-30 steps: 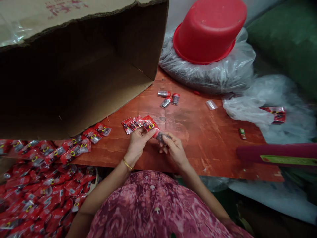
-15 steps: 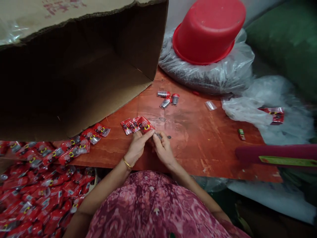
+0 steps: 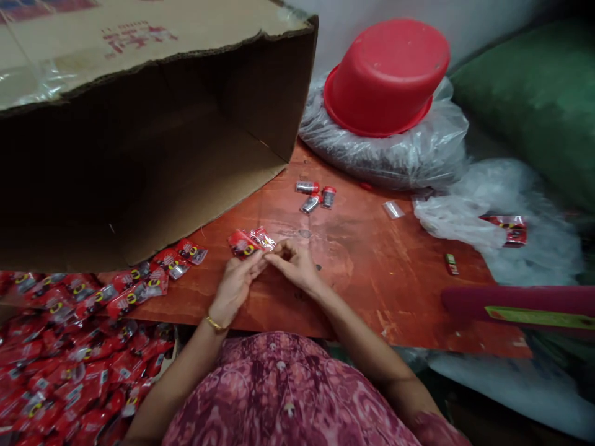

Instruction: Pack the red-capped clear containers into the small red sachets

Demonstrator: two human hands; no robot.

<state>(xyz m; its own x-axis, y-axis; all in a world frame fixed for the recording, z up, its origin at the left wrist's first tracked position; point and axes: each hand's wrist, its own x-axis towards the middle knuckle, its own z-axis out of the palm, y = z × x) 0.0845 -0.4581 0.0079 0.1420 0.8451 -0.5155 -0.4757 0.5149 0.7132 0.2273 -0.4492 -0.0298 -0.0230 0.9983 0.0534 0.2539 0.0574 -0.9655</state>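
My left hand (image 3: pixel 235 286) is closed around small red printed packets (image 3: pixel 244 245), which fan out beyond its fingers just above the table. Close against it, my right hand (image 3: pixel 296 266) is closed in a pinch, its thumb meeting the left fingertips at the packets' lower edge. What sits between the right fingers is too small and covered to make out. Farther up the table lie three small clear cylinders with dark contents and red ends (image 3: pixel 310 202).
A big open cardboard box (image 3: pixel 209 217) fills the upper left. Many red packets (image 3: pixel 69 371) are heaped at lower left. A red tub (image 3: pixel 385 80) rests upside down on a plastic-wrapped bundle (image 3: pixel 395 161). Clear bags (image 3: pixel 465 217) and a maroon bar (image 3: pixel 534 300) are at right.
Both hands have shifted left. The fanned packets have changed arrangement at the left fingers, and the right fingers now pinch at their edge. The view has tilted up slightly.
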